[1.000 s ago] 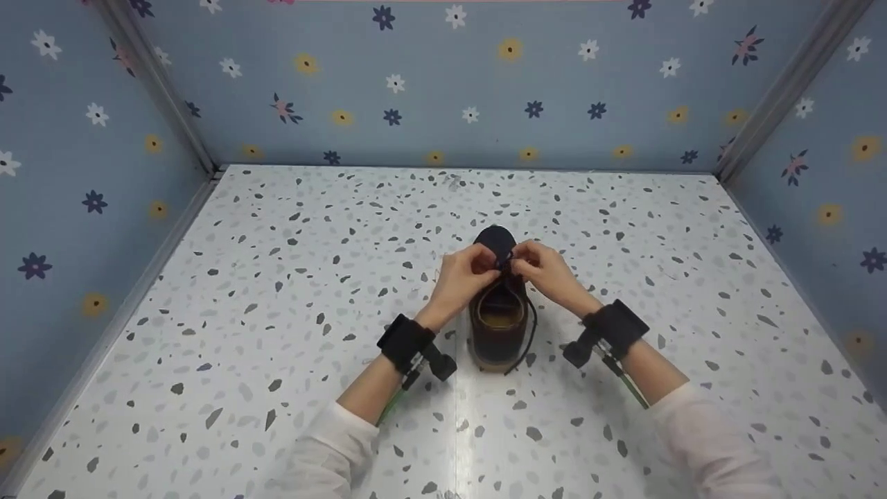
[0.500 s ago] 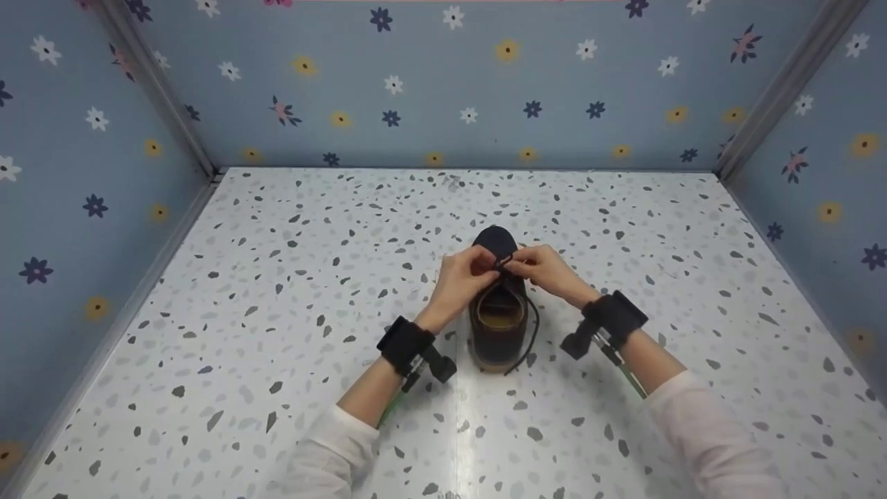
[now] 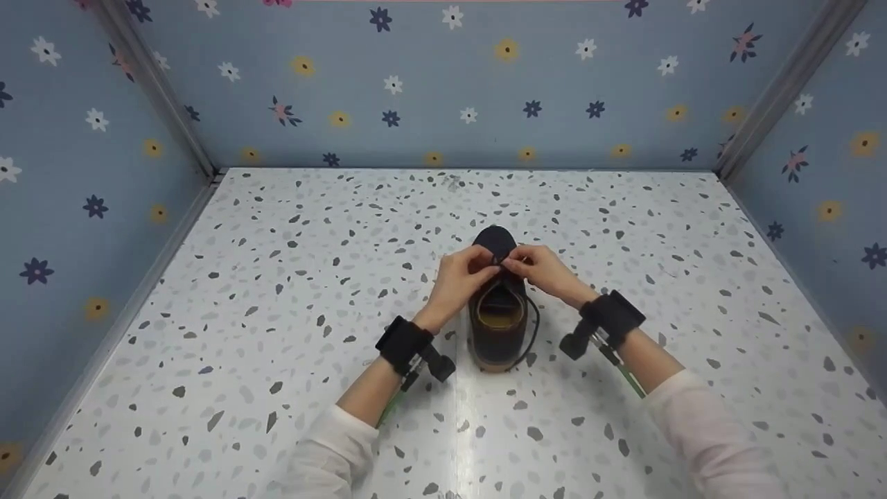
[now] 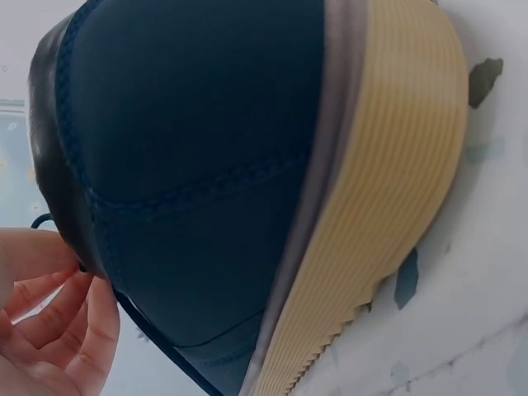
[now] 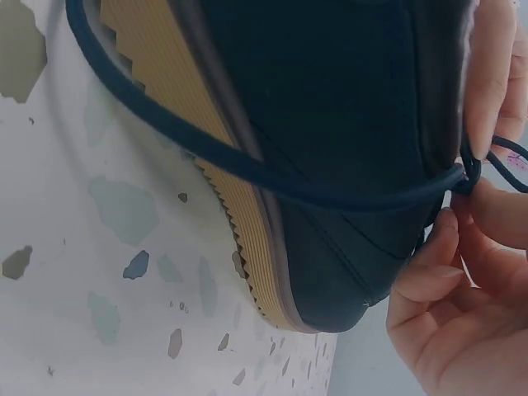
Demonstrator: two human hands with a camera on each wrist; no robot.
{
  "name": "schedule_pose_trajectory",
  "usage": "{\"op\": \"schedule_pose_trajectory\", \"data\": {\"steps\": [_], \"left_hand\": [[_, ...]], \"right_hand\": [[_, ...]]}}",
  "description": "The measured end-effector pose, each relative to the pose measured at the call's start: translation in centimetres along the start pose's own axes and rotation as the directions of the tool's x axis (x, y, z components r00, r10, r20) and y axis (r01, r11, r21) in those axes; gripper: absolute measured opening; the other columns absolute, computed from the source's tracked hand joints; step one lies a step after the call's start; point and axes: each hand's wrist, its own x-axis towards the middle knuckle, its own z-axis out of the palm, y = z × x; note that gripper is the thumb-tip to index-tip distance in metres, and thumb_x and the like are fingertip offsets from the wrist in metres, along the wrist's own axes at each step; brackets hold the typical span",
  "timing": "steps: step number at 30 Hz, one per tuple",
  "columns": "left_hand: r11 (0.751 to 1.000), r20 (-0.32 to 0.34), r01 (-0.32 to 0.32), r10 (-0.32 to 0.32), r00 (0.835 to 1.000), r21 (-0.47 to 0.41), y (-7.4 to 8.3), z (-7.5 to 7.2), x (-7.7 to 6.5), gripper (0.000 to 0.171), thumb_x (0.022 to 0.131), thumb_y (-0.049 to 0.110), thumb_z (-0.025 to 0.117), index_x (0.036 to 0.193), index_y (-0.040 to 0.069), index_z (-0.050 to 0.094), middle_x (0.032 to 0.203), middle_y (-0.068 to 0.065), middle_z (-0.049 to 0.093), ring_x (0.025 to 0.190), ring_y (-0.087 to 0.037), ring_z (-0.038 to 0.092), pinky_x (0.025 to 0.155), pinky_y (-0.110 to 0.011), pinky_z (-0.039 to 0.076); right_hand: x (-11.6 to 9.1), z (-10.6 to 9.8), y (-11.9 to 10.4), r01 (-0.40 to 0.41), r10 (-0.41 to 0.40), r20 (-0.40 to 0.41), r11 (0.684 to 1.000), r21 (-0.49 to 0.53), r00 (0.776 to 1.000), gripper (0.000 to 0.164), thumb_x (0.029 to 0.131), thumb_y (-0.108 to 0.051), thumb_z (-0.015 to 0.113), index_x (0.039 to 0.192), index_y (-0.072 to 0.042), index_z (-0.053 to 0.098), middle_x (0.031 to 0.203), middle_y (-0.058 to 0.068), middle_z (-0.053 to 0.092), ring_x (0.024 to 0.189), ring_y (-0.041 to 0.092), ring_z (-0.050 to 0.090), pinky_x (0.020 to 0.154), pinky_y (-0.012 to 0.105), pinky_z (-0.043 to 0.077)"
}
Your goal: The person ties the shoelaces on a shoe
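Observation:
A dark blue shoe (image 3: 496, 346) with a ribbed tan sole (image 4: 396, 165) stands on the floor panel, toe pointing away from me. At the top of its lacing, my left hand (image 3: 457, 278) pinches the shoelace between thumb and fingers. Close beside it, my right hand (image 3: 549, 274) pinches the lace too, fingertips almost meeting the left ones. In the right wrist view a lace knot or crossing (image 5: 466, 183) shows between the fingers, and a small loop (image 5: 510, 169) sticks out. One long lace strand (image 5: 206, 157) hangs down the shoe's right side toward the heel. Fingers partly hide the lacing.
The shoe rests on a white speckled surface (image 3: 332, 333). Blue flowered panels enclose it, with a back wall (image 3: 443, 83), a left wall (image 3: 62, 242) and a right wall (image 3: 824, 173). Black camera straps (image 3: 405, 344) sit on both wrists.
My right hand has moved slightly left, its fingertips coming up to the left hand's. The left hand and shoe stay in place. The hanging lace's tail has shifted a little by the heel.

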Motion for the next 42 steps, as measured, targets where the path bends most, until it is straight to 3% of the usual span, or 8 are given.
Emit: {"op": "schedule_pose_trajectory", "data": {"steps": [4, 10, 14, 22, 29, 36, 42], "left_hand": [[1.0, -0.009, 0.018, -0.018, 1.0, -0.018, 0.1, 0.0, 0.2, 0.014, 0.064, 0.016, 0.055, 0.074, 0.008, 0.05, 0.066, 0.003, 0.05, 0.054, -0.005, 0.044, 0.042, -0.018, 0.036], [0.999, -0.043, -0.006, 0.008, 0.999, 0.033, 0.2, -0.3, 0.4, 0.012, 0.065, 0.013, 0.054, 0.073, 0.007, 0.048, 0.065, 0.003, 0.047, 0.058, -0.004, 0.042, 0.052, -0.018, 0.034], [0.999, -0.03, -0.005, 0.006, 1.0, 0.038, 0.3, -0.5, 0.4, 0.01, 0.063, 0.011, 0.053, 0.07, 0.007, 0.047, 0.063, 0.004, 0.046, 0.058, -0.003, 0.041, 0.052, -0.017, 0.034], [1.0, 0.037, 0.0, 0.0, 0.999, 0.002, 0.3, -1.0, 0.3, 0.01, 0.063, 0.018, 0.054, 0.065, 0.01, 0.048, 0.059, 0.005, 0.046, 0.053, -0.004, 0.041, 0.049, -0.018, 0.034], [0.999, 0.123, 0.003, 0.003, 0.992, -0.052, -0.2, -1.3, 0.2, 0.019, 0.066, 0.029, 0.05, 0.061, 0.012, 0.047, 0.053, 0.001, 0.046, 0.043, -0.012, 0.041, 0.035, -0.022, 0.033], [0.991, 0.109, 0.089, -0.078, 0.991, -0.104, -0.5, -1.4, -0.1, 0.029, 0.072, 0.028, 0.043, 0.055, 0.005, 0.046, 0.048, -0.006, 0.045, 0.036, -0.016, 0.039, 0.03, -0.025, 0.031], [0.992, 0.105, 0.098, -0.09, 0.99, -0.082, -0.7, -1.7, -0.5, 0.029, 0.071, 0.027, 0.045, 0.051, 0.006, 0.044, 0.044, -0.006, 0.042, 0.034, -0.012, 0.036, 0.031, -0.025, 0.029]], "right_hand": [[0.0, 0.0, -0.2, -0.04, 0.04, -0.003, 0.998, 0.047, 0.999, 0.022, 0.072, -0.026, 0.044, 0.073, -0.005, 0.051, 0.059, 0.005, 0.043, 0.054, 0.022, 0.041, 0.04, 0.023, 0.031], [0.0, 0.1, -0.6, -0.108, 0.111, -0.024, 0.988, 0.108, 0.994, 0.023, 0.075, -0.025, 0.039, 0.075, -0.004, 0.046, 0.06, 0.009, 0.043, 0.054, 0.022, 0.04, 0.039, 0.023, 0.03], [0.0, 0.2, -0.6, -0.138, 0.144, -0.028, 0.979, 0.149, 0.989, 0.024, 0.077, -0.026, 0.035, 0.076, -0.004, 0.044, 0.062, 0.01, 0.043, 0.055, 0.021, 0.04, 0.04, 0.023, 0.03], [-0.1, 0.2, -0.5, -0.095, 0.103, -0.038, 0.981, 0.171, 0.994, 0.03, 0.075, -0.033, 0.035, 0.074, -0.004, 0.04, 0.063, 0.011, 0.043, 0.052, 0.021, 0.039, 0.037, 0.022, 0.029], [-0.1, 0.0, -0.2, 0.027, -0.016, -0.064, 0.983, 0.181, 0.998, 0.025, 0.072, -0.028, 0.043, 0.071, -0.003, 0.041, 0.057, 0.012, 0.043, 0.043, 0.015, 0.037, 0.033, 0.022, 0.029], [-0.2, -0.4, 0.1, -0.011, 0.025, -0.106, 0.992, 0.125, 0.994, 0.028, 0.071, -0.032, 0.043, 0.072, -0.004, 0.041, 0.059, 0.011, 0.045, 0.044, 0.015, 0.038, 0.035, 0.022, 0.031], [-0.4, -0.5, 0.2, -0.012, 0.026, -0.112, 0.993, 0.118, 0.993, 0.028, 0.072, -0.031, 0.041, 0.072, -0.004, 0.042, 0.057, 0.009, 0.043, 0.043, 0.015, 0.037, 0.034, 0.022, 0.03]]}}
